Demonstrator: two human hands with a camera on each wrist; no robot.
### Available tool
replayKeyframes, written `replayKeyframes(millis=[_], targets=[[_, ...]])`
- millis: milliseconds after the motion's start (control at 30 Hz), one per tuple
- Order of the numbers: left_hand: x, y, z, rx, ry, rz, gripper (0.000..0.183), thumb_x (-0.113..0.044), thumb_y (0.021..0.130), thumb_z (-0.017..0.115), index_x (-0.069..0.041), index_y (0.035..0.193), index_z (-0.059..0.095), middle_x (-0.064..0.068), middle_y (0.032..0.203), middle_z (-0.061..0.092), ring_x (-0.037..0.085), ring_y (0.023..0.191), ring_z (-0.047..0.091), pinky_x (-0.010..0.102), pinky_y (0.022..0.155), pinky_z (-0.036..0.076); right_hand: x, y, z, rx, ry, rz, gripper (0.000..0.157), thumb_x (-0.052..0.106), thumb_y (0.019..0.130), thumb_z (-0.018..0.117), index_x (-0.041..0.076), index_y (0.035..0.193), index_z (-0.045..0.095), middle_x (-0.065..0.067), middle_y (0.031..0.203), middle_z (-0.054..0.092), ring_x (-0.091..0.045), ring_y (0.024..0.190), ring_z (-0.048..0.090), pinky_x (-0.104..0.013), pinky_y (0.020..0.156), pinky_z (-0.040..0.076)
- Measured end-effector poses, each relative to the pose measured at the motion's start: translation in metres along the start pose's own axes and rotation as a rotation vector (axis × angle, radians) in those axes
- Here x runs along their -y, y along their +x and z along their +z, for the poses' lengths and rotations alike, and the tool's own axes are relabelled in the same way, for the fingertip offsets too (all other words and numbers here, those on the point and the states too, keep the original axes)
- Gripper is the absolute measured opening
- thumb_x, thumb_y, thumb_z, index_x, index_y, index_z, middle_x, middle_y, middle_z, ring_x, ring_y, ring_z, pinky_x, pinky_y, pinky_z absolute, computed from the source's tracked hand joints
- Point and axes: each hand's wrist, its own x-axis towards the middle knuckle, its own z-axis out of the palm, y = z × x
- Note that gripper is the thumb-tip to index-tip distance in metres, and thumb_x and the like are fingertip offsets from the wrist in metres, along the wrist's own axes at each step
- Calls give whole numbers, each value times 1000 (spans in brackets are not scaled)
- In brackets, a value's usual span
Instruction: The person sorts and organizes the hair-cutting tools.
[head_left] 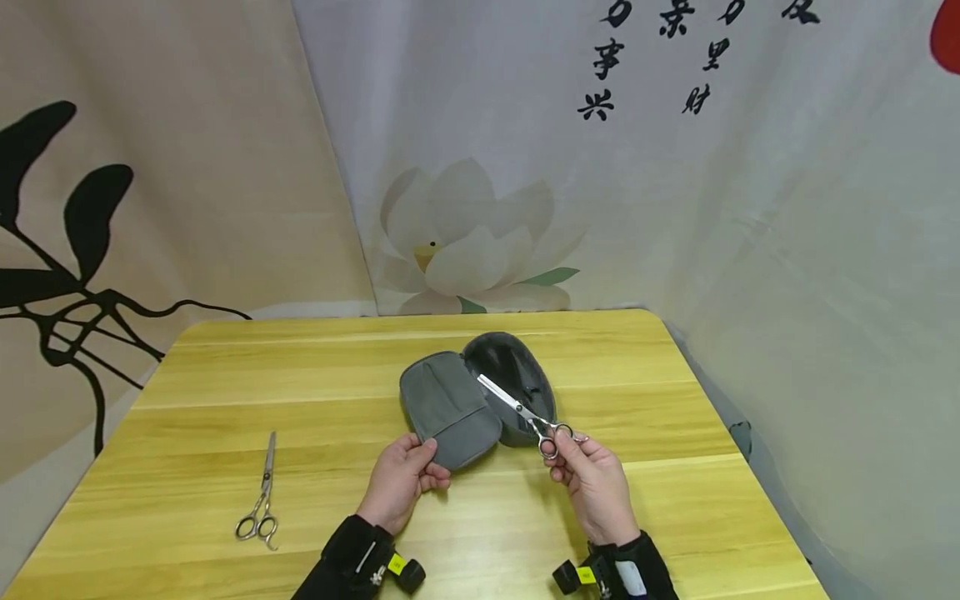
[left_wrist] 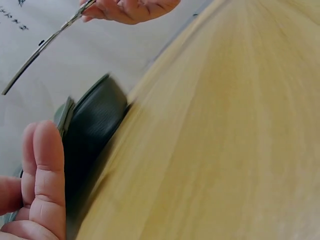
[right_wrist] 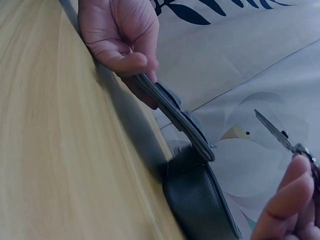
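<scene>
A dark grey zip case (head_left: 450, 408) lies open on the table, its flat flap on the left and its deeper shell (head_left: 510, 375) on the right. My left hand (head_left: 401, 479) pinches the near left edge of the flap between thumb and fingers; in the right wrist view that flap (right_wrist: 175, 112) is tilted up off the table. Silver scissors (head_left: 517, 407) are in my right hand (head_left: 596, 483), gripped by the finger rings. Their blades point up and left, over the case in the head view. In the left wrist view the scissors (left_wrist: 47, 42) hang above the case.
A second pair of silver scissors (head_left: 264, 492) lies on the left of the wooden table (head_left: 360, 367), blades pointing away. Behind the table's far edge hangs a curtain (head_left: 675, 208) printed with a lotus and black characters.
</scene>
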Motion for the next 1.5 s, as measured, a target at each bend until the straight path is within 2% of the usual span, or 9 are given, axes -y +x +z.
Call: replayKeyframes(millis=[400, 567, 733, 1000, 1100, 1167, 1267, 1400, 1500], targets=[[2, 2, -5, 90, -32, 0, 16, -11, 113, 52, 0, 115, 41, 11, 95, 68, 18, 86, 80, 36, 86, 67, -3, 0, 1, -6, -62, 9, 13, 17, 105, 69, 10, 105, 80, 4, 89, 81, -6, 76, 70, -18, 65, 55], [4, 2, -6, 126, -11, 30, 18, -13, 113, 53, 3, 118, 44, 11, 96, 69, 18, 86, 81, 37, 85, 68, -5, 0, 3, -65, -211, -43, 15, 18, 102, 75, 4, 107, 79, 4, 88, 82, -7, 76, 71, -20, 65, 55], [3, 1, -6, 129, -8, 28, 19, -13, 113, 53, 2, 118, 44, 10, 95, 69, 17, 84, 80, 36, 83, 68, -9, -2, 4, -81, -519, -268, 18, 14, 97, 80, 2, 111, 82, -8, 90, 82, -7, 73, 71, -20, 65, 58], [1, 1, -6, 125, -3, 21, 19, -13, 113, 53, 2, 119, 44, 8, 94, 67, 17, 83, 79, 36, 82, 68, -15, -1, 4, -59, -838, -843, 29, -12, 84, 83, 6, 107, 85, -6, 103, 80, -16, 82, 77, -11, 69, 59], [0, 0, -5, 110, -6, 19, 18, -13, 113, 53, 2, 119, 45, 8, 92, 69, 17, 82, 80, 36, 81, 68, -13, -2, 6, -114, -936, -932, 29, -8, 81, 87, 9, 105, 86, -4, 96, 72, -10, 75, 67, -6, 63, 50], [0, 1, -5, 99, -9, 14, 17, -12, 113, 53, 2, 119, 45, 8, 91, 70, 18, 82, 80, 36, 81, 68, -13, -2, 6, -135, -981, -909, 29, -3, 81, 89, 12, 106, 87, -2, 92, 72, -5, 69, 58, -8, 57, 44], [1, 0, -5, 99, -12, 16, 16, -12, 114, 53, 1, 119, 45, 7, 91, 70, 17, 82, 79, 35, 80, 68, -13, -4, 5, -92, -934, -714, 26, 2, 87, 86, 14, 111, 86, -1, 89, 79, -1, 61, 57, -11, 51, 44], [2, 0, -5, 125, -10, 26, 18, -13, 114, 53, 1, 119, 44, 5, 91, 70, 16, 83, 79, 34, 81, 67, -11, -6, 5, -8, -652, -330, 29, 2, 99, 75, 7, 126, 79, -19, 103, 81, -11, 65, 70, -20, 54, 56], [2, 0, -6, 132, -16, 32, 17, -13, 113, 53, 0, 119, 44, 4, 89, 71, 16, 82, 79, 34, 81, 67, -7, -5, 6, -6, -503, -177, 32, 8, 102, 72, 2, 134, 74, -27, 108, 78, -15, 72, 72, -25, 60, 61]])
